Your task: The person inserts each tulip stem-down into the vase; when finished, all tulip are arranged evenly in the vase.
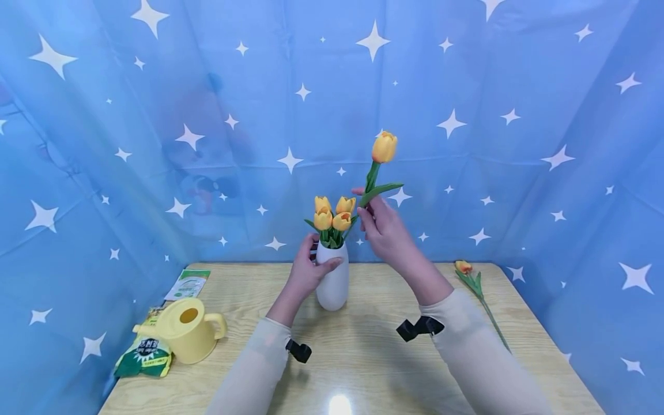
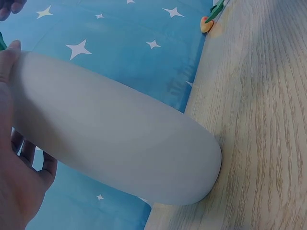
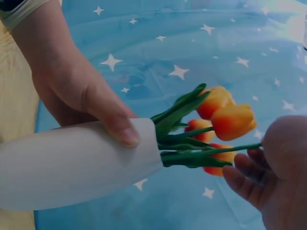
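Near the rim, my left hand (image 1: 305, 275) grips a white vase (image 1: 333, 285) that stands on the table, thumb across its front. Several yellow-orange tulips (image 1: 323, 219) rise from its mouth. Above and to the right, my right hand (image 1: 386, 230) holds another tulip (image 1: 384, 147) by its stem, bloom up and one leaf sticking out to the right. In the right wrist view its green stem (image 3: 235, 148) runs from that hand to the vase mouth; the stem's lower end is hidden. The left wrist view shows the vase body (image 2: 120, 129) and part of the left hand.
A loose tulip (image 1: 490, 314) lies at the right of the wooden table (image 1: 373, 357). On the left are a yellow watering can (image 1: 189, 334), a green and yellow bag (image 1: 145, 357) behind it, and a flat packet (image 1: 188, 285). A blue star-patterned curtain (image 1: 332, 115) surrounds the table.
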`<act>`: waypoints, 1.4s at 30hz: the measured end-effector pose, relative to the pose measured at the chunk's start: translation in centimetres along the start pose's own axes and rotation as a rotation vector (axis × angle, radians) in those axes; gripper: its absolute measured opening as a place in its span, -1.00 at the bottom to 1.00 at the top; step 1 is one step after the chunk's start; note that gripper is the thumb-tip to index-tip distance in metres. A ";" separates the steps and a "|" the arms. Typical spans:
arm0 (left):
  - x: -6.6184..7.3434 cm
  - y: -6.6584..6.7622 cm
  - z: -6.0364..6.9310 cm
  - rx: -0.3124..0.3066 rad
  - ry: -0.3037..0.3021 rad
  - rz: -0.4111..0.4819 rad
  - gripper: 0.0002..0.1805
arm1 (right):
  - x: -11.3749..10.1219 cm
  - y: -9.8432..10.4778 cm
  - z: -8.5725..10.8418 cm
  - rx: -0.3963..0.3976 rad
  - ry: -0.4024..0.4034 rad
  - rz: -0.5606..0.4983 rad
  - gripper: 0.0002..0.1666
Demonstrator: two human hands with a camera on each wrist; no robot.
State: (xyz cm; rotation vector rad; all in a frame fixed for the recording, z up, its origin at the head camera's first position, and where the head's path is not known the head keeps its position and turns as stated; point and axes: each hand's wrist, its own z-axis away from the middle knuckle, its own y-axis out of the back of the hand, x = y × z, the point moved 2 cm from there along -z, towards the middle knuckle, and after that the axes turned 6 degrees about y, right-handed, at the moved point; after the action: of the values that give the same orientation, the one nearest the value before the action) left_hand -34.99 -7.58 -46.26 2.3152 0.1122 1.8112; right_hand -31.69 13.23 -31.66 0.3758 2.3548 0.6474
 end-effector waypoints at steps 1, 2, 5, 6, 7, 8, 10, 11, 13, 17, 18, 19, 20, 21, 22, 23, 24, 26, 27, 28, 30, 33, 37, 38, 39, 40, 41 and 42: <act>0.0 0.0 0.0 -0.002 -0.001 0.000 -0.26 | 0.1 -0.2 0.0 -0.002 0.003 0.002 -0.55; -0.1 0.0 0.0 -0.003 -0.003 0.001 -0.27 | 0.2 -0.5 0.1 -0.002 0.005 0.003 -0.56; -0.1 -0.1 -0.1 -0.003 -0.007 -0.002 -0.27 | 0.7 -1.2 0.3 0.002 0.004 0.010 -0.58; -0.1 -0.1 -0.1 -0.002 -0.008 -0.003 -0.27 | 0.9 -1.4 0.4 0.009 0.002 0.016 -0.58; -0.1 -0.1 -0.1 -0.001 -0.009 -0.002 -0.27 | 1.0 -1.5 0.5 0.017 -0.004 0.020 -0.58; 0.0 -0.1 -0.1 0.000 -0.007 -0.003 -0.27 | 1.2 -1.7 0.6 0.024 -0.012 0.024 -0.59; 0.0 0.0 0.0 0.000 -0.002 -0.004 -0.26 | 1.7 -2.0 0.8 0.039 -0.031 0.036 -0.65; 0.0 0.0 0.0 0.000 0.000 -0.005 -0.26 | 1.9 -2.1 0.9 0.043 -0.044 0.038 -0.69; 0.0 0.0 0.0 -0.001 0.002 -0.006 -0.25 | 2.2 -2.3 1.0 0.041 -0.071 0.045 -0.77; -0.1 0.0 0.0 0.000 0.000 -0.008 -0.25 | 2.7 -2.8 1.2 0.001 -0.110 0.067 -0.81; -0.1 0.0 0.0 0.001 -0.003 -0.008 -0.25 | 2.8 -2.9 1.2 -0.014 -0.116 0.075 -0.79; 0.0 0.0 0.0 0.001 -0.005 -0.007 -0.25 | 3.0 -3.1 1.3 -0.028 -0.121 0.082 -0.76; 0.0 0.0 0.0 0.001 -0.005 -0.007 -0.25 | 3.1 -3.3 1.3 -0.038 -0.124 0.087 -0.73; 0.0 0.0 0.0 0.000 -0.005 -0.006 -0.25 | 3.2 -3.4 1.4 -0.048 -0.128 0.090 -0.71; 0.1 0.0 0.0 -0.001 -0.005 -0.005 -0.25 | 3.3 -3.6 1.5 -0.055 -0.130 0.095 -0.69; 0.1 0.0 0.1 -0.001 -0.005 -0.003 -0.25 | 3.3 -3.7 1.5 -0.056 -0.130 0.095 -0.68; 0.1 0.0 0.0 -0.002 -0.005 -0.003 -0.25 | 3.3 -3.7 1.6 -0.054 -0.130 0.087 -0.67; 0.1 0.0 0.0 -0.003 -0.002 -0.002 -0.25 | 3.4 -3.7 1.7 -0.045 -0.136 0.064 -0.66; 0.1 0.0 0.0 -0.001 0.000 -0.004 -0.24 | 3.3 -3.7 1.7 -0.038 -0.144 0.044 -0.65; 0.1 0.0 0.1 -0.001 0.001 -0.005 -0.24 | 3.4 -3.7 1.7 -0.030 -0.154 0.019 -0.65; 0.1 0.0 0.1 0.001 0.006 -0.012 -0.22 | 3.5 -3.7 1.8 -0.001 -0.178 -0.046 -0.66; 0.1 0.0 0.1 0.003 0.014 -0.022 -0.20 | 3.5 -3.7 1.8 0.063 -0.212 -0.149 -0.71; 0.2 0.1 0.1 0.004 0.019 -0.021 -0.20 | 3.4 -3.4 1.6 0.159 -0.206 -0.245 -0.78; 0.2 0.1 0.1 0.003 0.019 -0.019 -0.21 | 3.4 -3.3 1.6 0.178 -0.197 -0.251 -0.80; 0.2 0.1 0.2 0.002 0.018 -0.018 -0.21 | 3.4 -3.3 1.6 0.195 -0.186 -0.253 -0.81; 0.2 0.1 0.2 0.001 0.018 -0.017 -0.21 | 3.4 -3.2 1.6 0.207 -0.173 -0.245 -0.81; 0.2 0.1 0.2 0.001 0.018 -0.018 -0.21 | 3.4 -3.2 1.6 0.215 -0.164 -0.231 -0.82; 0.2 0.1 0.2 0.001 0.019 -0.018 -0.21 | 3.4 -3.2 1.7 0.218 -0.156 -0.222 -0.83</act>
State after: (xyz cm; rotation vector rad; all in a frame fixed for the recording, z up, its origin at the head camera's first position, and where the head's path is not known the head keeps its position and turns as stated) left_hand -34.76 -7.62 -46.13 2.2906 0.1366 1.8247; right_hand -33.44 12.59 -36.27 0.2453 2.2798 0.2486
